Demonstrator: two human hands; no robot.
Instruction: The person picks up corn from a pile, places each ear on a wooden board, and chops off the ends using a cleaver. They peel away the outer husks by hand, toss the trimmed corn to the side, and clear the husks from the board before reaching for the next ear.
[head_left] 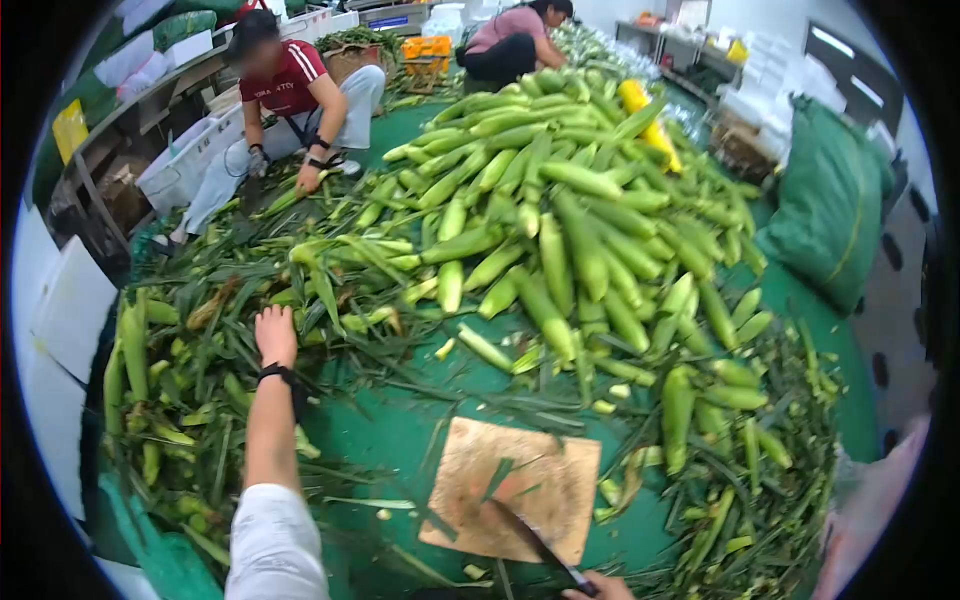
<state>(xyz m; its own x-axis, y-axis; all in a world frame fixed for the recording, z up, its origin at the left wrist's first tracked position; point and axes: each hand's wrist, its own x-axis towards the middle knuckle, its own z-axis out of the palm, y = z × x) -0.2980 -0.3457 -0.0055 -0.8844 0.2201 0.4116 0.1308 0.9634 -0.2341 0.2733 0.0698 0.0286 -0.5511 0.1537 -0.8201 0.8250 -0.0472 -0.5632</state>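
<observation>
My left hand, with a dark band at the wrist, reaches out over a pile of cut corn leaves. Its fingers look stretched out and slightly apart, close to a green ear of corn among the leaves; I cannot make out whether they touch it. At the bottom edge my right hand is only partly visible, closed on the handle of a knife. The blade points up and left across a square wooden cutting board, where a few strips of green leaf lie.
A large heap of unhusked corn rises ahead, topped by a yellow bag. More trimmings lie right. One person works ahead left, another crouches behind the heap. A green sack stands right.
</observation>
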